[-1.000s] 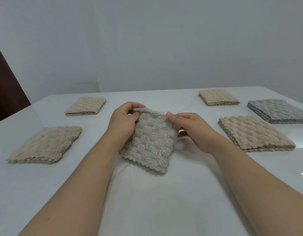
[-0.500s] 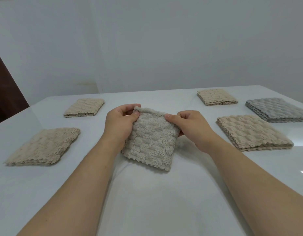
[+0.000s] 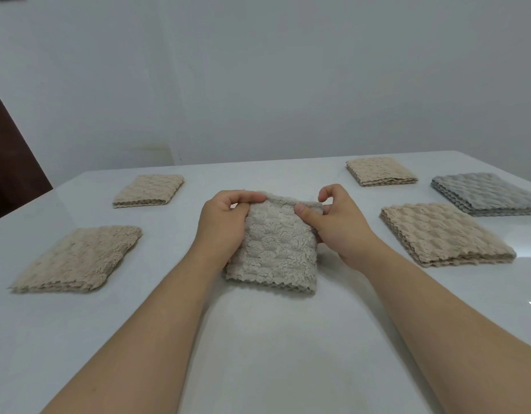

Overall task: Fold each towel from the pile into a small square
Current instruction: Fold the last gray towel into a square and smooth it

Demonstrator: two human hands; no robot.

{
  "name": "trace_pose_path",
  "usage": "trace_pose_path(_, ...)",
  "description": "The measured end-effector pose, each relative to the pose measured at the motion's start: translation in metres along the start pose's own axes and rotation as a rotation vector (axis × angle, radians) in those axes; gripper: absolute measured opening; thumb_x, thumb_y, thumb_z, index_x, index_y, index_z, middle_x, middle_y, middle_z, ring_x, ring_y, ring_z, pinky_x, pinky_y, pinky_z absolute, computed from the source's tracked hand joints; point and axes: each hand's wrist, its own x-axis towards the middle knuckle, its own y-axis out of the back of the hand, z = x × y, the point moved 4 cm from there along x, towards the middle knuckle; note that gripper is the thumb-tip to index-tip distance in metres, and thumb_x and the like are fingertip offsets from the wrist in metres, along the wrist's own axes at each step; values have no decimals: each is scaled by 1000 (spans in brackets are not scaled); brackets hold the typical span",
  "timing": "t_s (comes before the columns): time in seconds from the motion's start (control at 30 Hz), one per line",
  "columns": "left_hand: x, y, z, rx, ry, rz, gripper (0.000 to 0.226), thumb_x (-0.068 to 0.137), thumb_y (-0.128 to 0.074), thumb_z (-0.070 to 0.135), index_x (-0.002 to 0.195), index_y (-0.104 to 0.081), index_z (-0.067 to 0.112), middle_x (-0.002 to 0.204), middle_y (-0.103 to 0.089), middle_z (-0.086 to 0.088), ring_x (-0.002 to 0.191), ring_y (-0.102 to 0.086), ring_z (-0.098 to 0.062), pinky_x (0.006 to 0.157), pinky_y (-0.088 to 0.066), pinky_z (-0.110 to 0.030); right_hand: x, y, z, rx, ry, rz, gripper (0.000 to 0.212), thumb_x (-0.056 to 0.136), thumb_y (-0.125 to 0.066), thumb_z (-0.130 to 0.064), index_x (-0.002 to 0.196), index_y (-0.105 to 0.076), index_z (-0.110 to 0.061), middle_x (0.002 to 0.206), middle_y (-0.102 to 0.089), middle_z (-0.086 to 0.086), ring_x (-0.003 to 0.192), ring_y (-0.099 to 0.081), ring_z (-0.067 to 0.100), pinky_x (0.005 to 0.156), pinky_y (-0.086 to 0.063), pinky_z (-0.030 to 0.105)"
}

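Note:
A light grey-beige fluffy towel [image 3: 276,249], folded to a small rectangle, rests at the middle of the white table [image 3: 258,354]. Its near scalloped edge lies on the table and its far edge is lifted a little. My left hand [image 3: 222,228] pinches the far left corner, with the palm along the towel's left side. My right hand [image 3: 339,225] grips the far right corner with the thumb on top and the index finger curled above. A stack of beige towels [image 3: 443,234] and a stack of grey towels [image 3: 491,194] lie to the right.
Folded beige towels lie around the table: one at near left [image 3: 79,258], one at far left [image 3: 149,190], one at far right [image 3: 380,171]. A white wall stands behind the table's far edge. A dark brown panel [image 3: 10,162] is at the left.
Both hands turned the towel from tilted to nearly square with me and lowered it onto the table. My right hand shifted its hold to the far right corner.

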Motion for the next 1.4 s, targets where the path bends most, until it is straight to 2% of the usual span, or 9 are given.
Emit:
trace_pose_path(0.13, -2, -2, -2, 87, -45, -58, 23, 97, -61, 18, 95, -78, 34, 119, -66, 13, 118, -59, -2, 107, -47, -36, 1, 0, 3, 150, -138, 34, 41, 88, -79, -32, 98, -41, -22, 93, -65, 12, 67, -59, 20, 58, -50, 33)
trace_pose_path(0.27, -5, -2, -2, 41, 71, -95, 17, 91, -69, 30, 105, -76, 35, 122, -70, 1, 112, -67, -19, 102, -52, -48, -2, -4, 7, 195, -268, -18, 37, 89, -76, -24, 100, -41, -22, 95, -63, 9, 61, -58, 19, 55, -50, 32)
trace_pose_path(0.4, -10, -10, -8, -60, 154, -200, 50, 85, -80, 15, 129, -66, 33, 123, -70, -1, 100, -73, -16, 89, -60, -37, 0, 0, 9, 76, -154, 45, 36, 90, -76, -20, 99, -42, -22, 84, -61, 2, 61, -59, 16, 49, -50, 30)
trace_pose_path(0.63, -11, -17, -16, -370, 382, -239, 32, 89, -71, 0, 116, -74, 15, 107, -76, -15, 96, -75, -29, 77, -62, -36, 3, 6, 4, -69, 31, 106, 31, 90, -75, -25, 88, -45, -22, 81, -57, 6, 69, -54, 20, 60, -46, 39)
trace_pose_path(0.83, -3, -11, -23, -288, 329, -106, 23, 97, -64, 10, 115, -75, 22, 104, -78, -9, 96, -76, -24, 89, -60, -41, -5, -4, 2, 36, -215, -49, 33, 91, -72, -45, 98, -47, -24, 83, -66, 4, 50, -53, 12, 47, -41, 26)
trace_pose_path(0.93, 2, -8, -27, -269, 313, -51, 22, 98, -64, 16, 117, -73, 24, 107, -77, -6, 100, -74, -22, 95, -58, -43, -6, -6, 5, -2, -249, -99, 34, 87, -73, -51, 106, -55, -28, 98, -72, 7, 64, -60, 20, 60, -48, 34)
trace_pose_path(1.03, 5, -7, -32, -302, 328, -3, 25, 99, -63, 17, 124, -69, 18, 115, -74, -8, 105, -72, -24, 99, -56, -44, -5, -8, 2, 154, -239, -147, 32, 86, -74, -34, 114, -60, -27, 123, -63, 7, 88, -66, 29, 71, -56, 39)
trace_pose_path(1.17, 7, -6, -35, -364, 350, 56, 25, 100, -61, 16, 125, -67, 14, 115, -74, -9, 104, -72, -24, 96, -57, -42, -4, -11, 0, 245, -145, -197, 58, 67, -69, -9, 122, -61, -27, 134, -56, 13, 117, -64, 34, 84, -60, 40)
trace_pose_path(1.4, 8, -7, -35, -320, 332, 44, 23, 101, -61, 20, 123, -67, 18, 116, -73, -8, 104, -71, -23, 94, -57, -41, -5, -9, -2, 193, -77, -137, 46, 87, -56, 10, 121, -62, -20, 128, -64, 8, 103, -69, 25, 86, -59, 35)
